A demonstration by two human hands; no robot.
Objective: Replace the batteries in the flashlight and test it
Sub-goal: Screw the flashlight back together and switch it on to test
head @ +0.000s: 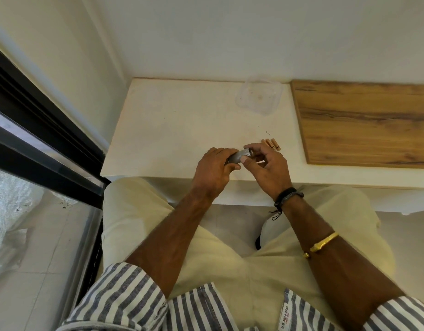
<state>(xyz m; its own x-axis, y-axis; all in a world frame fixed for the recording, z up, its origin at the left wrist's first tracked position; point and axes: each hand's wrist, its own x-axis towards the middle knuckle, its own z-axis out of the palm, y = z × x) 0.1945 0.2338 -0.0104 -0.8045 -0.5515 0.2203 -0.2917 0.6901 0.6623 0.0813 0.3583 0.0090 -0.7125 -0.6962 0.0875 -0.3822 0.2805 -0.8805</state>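
Note:
A small silver-grey flashlight (240,156) is held level just above the white table's (172,130) near edge. My left hand (214,169) grips its left part, fingers curled over the barrel. My right hand (266,163) pinches its right end between thumb and forefinger, where a dark round opening or cap shows. Several copper-coloured batteries (271,144) lie side by side on the table just beyond my right hand. Most of the flashlight is hidden by my fingers.
A clear plastic container (258,95) sits at the back of the table. A wooden board (363,123) covers the right part of the surface. A dark window frame (46,139) runs along the left. My lap is below the table edge.

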